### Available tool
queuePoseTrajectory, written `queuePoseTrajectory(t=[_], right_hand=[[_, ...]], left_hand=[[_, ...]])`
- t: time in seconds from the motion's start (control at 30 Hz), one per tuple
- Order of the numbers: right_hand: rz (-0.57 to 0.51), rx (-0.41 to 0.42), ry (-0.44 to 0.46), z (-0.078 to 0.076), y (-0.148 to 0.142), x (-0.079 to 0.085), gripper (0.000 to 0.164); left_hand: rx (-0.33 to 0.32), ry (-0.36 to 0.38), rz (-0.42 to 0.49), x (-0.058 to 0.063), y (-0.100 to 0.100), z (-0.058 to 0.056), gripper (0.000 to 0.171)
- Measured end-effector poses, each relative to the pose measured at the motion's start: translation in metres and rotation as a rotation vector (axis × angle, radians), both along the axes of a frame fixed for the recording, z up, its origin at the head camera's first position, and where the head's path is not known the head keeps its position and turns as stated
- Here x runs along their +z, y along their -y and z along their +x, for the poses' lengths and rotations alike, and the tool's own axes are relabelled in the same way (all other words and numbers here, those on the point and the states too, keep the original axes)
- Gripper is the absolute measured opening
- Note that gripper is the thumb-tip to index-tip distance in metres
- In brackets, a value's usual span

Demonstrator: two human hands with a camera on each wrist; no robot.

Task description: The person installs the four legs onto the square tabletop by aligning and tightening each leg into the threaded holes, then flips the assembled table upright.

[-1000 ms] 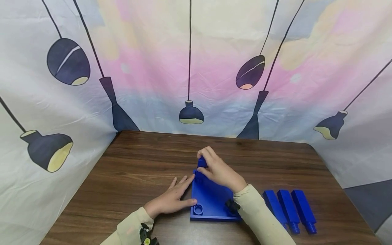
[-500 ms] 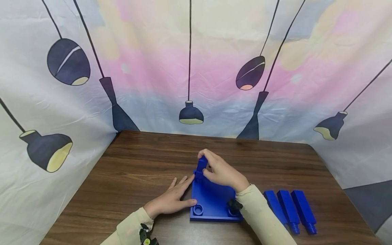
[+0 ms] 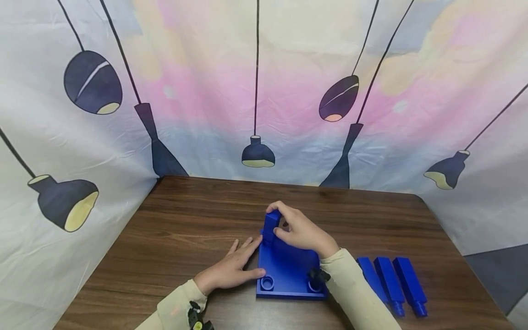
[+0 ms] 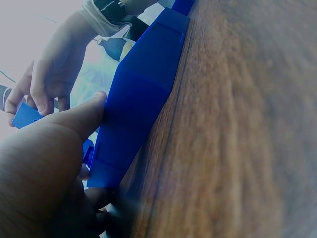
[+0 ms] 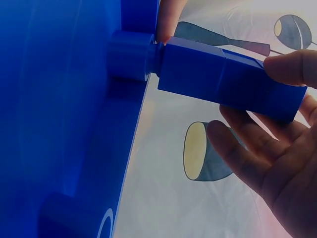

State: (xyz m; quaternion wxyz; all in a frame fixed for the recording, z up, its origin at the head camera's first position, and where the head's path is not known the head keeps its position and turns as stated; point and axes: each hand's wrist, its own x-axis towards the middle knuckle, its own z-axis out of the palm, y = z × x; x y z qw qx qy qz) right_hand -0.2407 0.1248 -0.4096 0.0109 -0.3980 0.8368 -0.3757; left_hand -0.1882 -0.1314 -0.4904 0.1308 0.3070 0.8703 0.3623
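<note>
My right hand (image 3: pixel 304 233) pinches the top of a blue square-sided leg (image 3: pixel 271 224), thumb on one side and fingers on the other. The leg stands at the far left corner of a blue square board (image 3: pixel 286 266) with a raised rim. In the right wrist view its narrow neck meets a round socket (image 5: pixel 130 57), part of the neck still showing, and the leg leans slightly. My left hand (image 3: pixel 233 268) lies with fingers spread, thumb and fingertips against the board's left edge. A left fingertip (image 5: pixel 168 20) shows beside the socket.
Two more round sockets, near left (image 3: pixel 267 283) and near right (image 3: pixel 315 287), sit in the board's front corners. To the right, three blue legs lie side by side on the wooden table (image 3: pixel 198 220), including the rightmost leg (image 3: pixel 409 282). A printed cloth (image 3: pixel 198 91) hangs behind.
The right hand has shifted slightly right and its thumb has moved off the leg's front, so more of the leg shows. The leg appears turned. The left hand stays in place.
</note>
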Motion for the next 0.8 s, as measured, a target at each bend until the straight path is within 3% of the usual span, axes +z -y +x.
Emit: queuePoseTrajectory(t=[0.8], right_hand=[[0.025, -0.014, -0.039, 0.0017, 0.0013, -0.0004, 0.046]], left_hand=[[-0.004, 0.014, -0.002, -0.0009, 0.0005, -0.0001, 0.089]])
